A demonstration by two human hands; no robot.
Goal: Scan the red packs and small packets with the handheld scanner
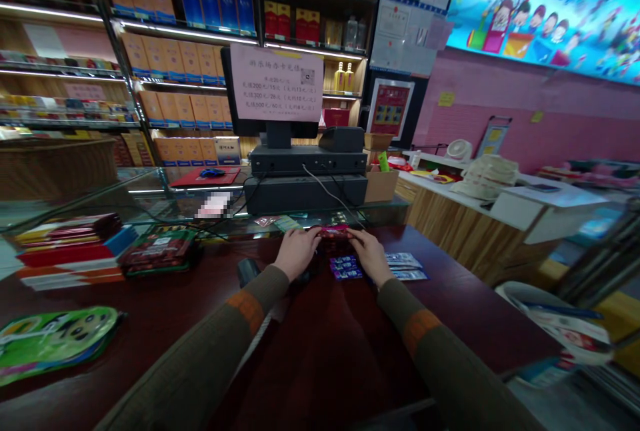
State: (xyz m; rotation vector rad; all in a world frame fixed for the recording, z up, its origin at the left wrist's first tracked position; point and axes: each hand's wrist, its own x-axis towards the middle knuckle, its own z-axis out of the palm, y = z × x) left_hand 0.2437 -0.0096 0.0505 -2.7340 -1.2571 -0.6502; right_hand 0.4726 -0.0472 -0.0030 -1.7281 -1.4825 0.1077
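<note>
Both hands meet at a small red packet (334, 232) near the far edge of the dark red table (310, 364). My left hand (298, 252) pinches its left end, and my right hand (369, 254) grips its right end. Just below the packet lie purple-blue packets (346, 267), left of my right wrist. Silvery-blue packets (406, 266) rest on the table to the right of that wrist, partly covered by it. A dark handheld device (248, 272) with a pale cord sits left of my left wrist.
At the left are stacked boxes (75, 256), dark red-green packages (159, 248) and a green panda-print bag (60, 341). A monitor (276, 88) on a dark base stands behind the table, by a glass counter. A white bin (555, 318) is at the right.
</note>
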